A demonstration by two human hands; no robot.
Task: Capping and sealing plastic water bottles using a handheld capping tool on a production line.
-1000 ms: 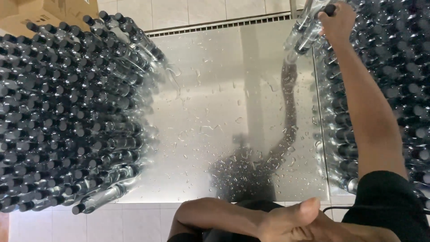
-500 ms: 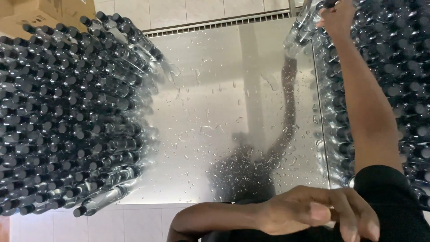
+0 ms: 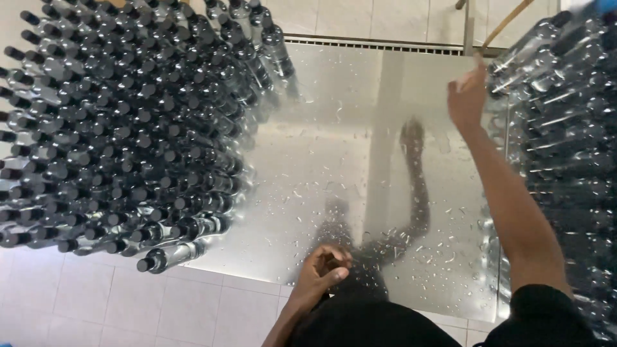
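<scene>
Reaching your right hand up to clear capped bottles stacked at right, fingers loose, gripping nothing. Your left hand half-curled, empty, hovering over near edge of wet steel table. Big dark-capped bottle stack at left.

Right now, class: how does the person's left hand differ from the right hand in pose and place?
The left hand is loosely curled, empty, at the near edge of the wet metal table; the right hand is stretched far out, fingers open, against the bottles stacked on the right. Both are bare and grip nothing.
</scene>
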